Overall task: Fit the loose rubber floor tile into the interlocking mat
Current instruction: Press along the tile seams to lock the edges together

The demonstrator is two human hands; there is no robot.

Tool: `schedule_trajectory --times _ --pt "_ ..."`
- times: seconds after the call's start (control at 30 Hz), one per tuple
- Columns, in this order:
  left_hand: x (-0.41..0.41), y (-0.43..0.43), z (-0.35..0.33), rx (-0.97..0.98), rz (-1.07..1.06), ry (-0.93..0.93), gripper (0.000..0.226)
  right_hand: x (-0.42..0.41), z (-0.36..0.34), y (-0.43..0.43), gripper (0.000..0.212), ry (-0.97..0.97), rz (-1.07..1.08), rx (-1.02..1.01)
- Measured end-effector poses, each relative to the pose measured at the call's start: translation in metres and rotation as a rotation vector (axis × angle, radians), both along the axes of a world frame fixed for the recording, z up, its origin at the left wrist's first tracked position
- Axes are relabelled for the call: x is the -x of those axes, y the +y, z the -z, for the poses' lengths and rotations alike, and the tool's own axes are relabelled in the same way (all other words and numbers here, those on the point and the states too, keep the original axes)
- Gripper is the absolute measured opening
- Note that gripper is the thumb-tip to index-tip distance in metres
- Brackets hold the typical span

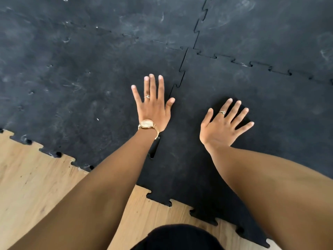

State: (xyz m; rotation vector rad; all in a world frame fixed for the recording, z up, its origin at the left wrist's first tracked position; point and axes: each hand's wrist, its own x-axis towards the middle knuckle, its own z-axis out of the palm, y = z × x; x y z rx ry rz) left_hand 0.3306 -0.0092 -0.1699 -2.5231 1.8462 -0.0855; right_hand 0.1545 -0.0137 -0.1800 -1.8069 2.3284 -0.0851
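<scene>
Tile (207,159), darker and cleaner than the rest, lay at lower centre and right of the frame, already sitting in its corner of the scuffed interlocking mat (72,69). Top seam toward upper right appeared mostly meshed, teeth lying within notches. Left seam looked closed at its upper part only; lower down, just under the wrist, showed an open slot (154,147) where a tooth was not seated. Judged as well advanced, not finished: remaining work probably pressing that left seam flat along its length.

Left hand (153,109) rested flat beside and partly over the left seam, fingers spread wide, holding nothing, thumb reaching onto the tile. Gold watch (146,124) on that wrist, ring on one finger. Right hand (221,127) pressed flat on the tile itself, middle right of the frame, fingers also fanned wide and gripping nothing.

Wooden floor (36,177) showed bare at lower left, outside the toothed free edges. Dark clothing (176,237) at bottom centre.

No containers seen anywhere in view, so nothing to report about contents.
</scene>
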Motion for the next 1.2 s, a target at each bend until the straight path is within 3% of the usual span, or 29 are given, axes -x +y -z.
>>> schedule_trajectory --times 0.07,0.23,0.37,0.53,0.6,0.73,0.77,0.87,0.93,1.1,1.2 --pt "0.004 0.002 -0.008 0.060 0.036 -0.033 0.072 0.000 0.000 0.001 0.069 0.005 -0.004 0.013" --pt "0.002 0.017 -0.031 0.472 -0.052 -0.018 0.076 -0.001 0.004 0.000 0.069 0.003 -0.001 0.017" --pt "0.004 0.042 0.001 0.033 -0.138 0.007 0.076 0.000 0.006 0.000 0.069 0.006 -0.003 0.019" --pt "0.003 0.036 -0.001 -0.089 -0.070 -0.013 0.075 0.000 0.001 0.001 0.069 -0.016 -0.007 0.017" --pt "0.007 0.038 -0.010 -0.050 -0.064 0.003 0.077 0.000 0.002 0.002 0.069 -0.012 -0.011 0.033" --pt "0.009 0.056 -0.031 0.427 -0.040 0.092 0.076 0.000 0.004 0.000 0.068 -0.013 -0.005 0.040" --pt "0.011 0.067 -0.027 0.441 -0.049 0.078 0.075 0.000 0.004 0.001 0.068 -0.008 -0.006 0.041" --pt "0.018 0.101 0.000 0.075 -0.118 0.067 0.075 0.000 0.005 0.001 0.068 -0.013 -0.016 0.046" --pt "0.016 0.101 0.012 -0.030 -0.123 0.076 0.074 0.000 0.005 0.000 0.068 0.002 -0.012 0.049" --pt "0.017 0.098 0.009 -0.041 -0.109 0.045 0.074 0.001 0.002 0.001 0.068 -0.007 -0.012 0.038" --pt "0.014 0.079 -0.012 0.191 -0.136 0.095 0.073 0.001 0.004 0.000 0.068 -0.004 -0.008 0.046"
